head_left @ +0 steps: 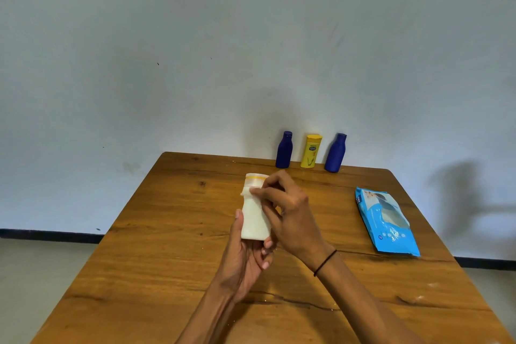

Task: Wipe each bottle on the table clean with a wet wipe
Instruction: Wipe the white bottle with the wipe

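Observation:
My left hand grips the base of a white bottle with a yellow-ringed cap, held above the middle of the wooden table. My right hand presses a white wet wipe against the bottle's neck with its fingertips. At the table's far edge, against the wall, three bottles stand upright in a row: a dark blue bottle, a yellow bottle and a second blue bottle.
A blue pack of wet wipes lies flat on the right side of the table. A pale wall rises right behind the table's far edge. Floor shows beyond the left and right table edges.

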A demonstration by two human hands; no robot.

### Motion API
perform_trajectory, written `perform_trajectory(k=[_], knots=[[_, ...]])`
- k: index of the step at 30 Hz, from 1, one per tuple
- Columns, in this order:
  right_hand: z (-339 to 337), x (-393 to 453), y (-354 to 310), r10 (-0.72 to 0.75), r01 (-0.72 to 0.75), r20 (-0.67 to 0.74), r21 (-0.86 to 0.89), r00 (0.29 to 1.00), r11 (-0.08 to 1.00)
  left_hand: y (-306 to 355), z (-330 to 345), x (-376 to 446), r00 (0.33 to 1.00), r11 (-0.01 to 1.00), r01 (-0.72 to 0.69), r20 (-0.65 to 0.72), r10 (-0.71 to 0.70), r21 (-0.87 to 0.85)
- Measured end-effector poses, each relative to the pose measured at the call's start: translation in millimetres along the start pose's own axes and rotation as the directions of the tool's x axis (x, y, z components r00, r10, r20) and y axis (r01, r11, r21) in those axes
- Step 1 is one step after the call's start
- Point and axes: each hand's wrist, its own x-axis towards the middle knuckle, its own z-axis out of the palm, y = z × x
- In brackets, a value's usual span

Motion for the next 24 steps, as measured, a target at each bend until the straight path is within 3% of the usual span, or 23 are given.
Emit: perform_trajectory(k=[4,10,13,17,21,24], knots=[[0,-27,-8,-0.066,0.061,0.186,0.033,0.980,0.998,0,-15,8,1.000,0.997,-0.021,0.021,0.023,-0.075],[-4,-37,-2,-0.154,0.162,0.294,-0.003,0.943,0.987,-10,-18,9,1.000,0.994,0.006,0.019,-0.004,-0.111],[0,-30,3,-0.093,0.097,0.218,-0.007,0.971,0.995,-10,-14,9,1.000,0.995,0.002,-0.005,-0.002,-0.096],[5,-7,4,0.070,-0.069,-0.034,0.020,0.997,0.997,-8,-8,7,1.000,0.997,0.011,0.004,-0.011,-0.072],[13,1,-2,0.304,-0.273,-0.199,0.166,0.932,0.948,-10,-14,9,1.000,0.997,0.005,0.017,-0.003,-0.074],[19,-12,-7,0.418,-0.362,-0.153,0.298,0.895,0.883,-9,-19,9,0.999,0.993,-0.010,0.035,0.014,-0.114]])
